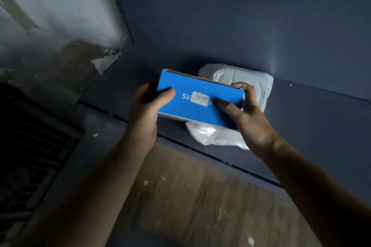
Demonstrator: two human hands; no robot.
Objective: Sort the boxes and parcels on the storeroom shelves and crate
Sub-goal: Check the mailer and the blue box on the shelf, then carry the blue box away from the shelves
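Note:
A blue cardboard box (192, 110) with a small white label is held between both hands above the dark grey bottom shelf (313, 118). My left hand (145, 108) grips its left end, thumb on top. My right hand (248, 115) grips its right end, thumb on the top face. Under and behind the box lies a white plastic-wrapped parcel (257, 82) on the shelf, partly hidden by the box and my right hand.
A dark slatted crate (30, 156) sits at the lower left. The shelf's grey back panel (241, 16) rises behind the parcel. A peeling wall (50, 16) is at the left. Brown floor (190, 196) with white flecks lies below the shelf edge.

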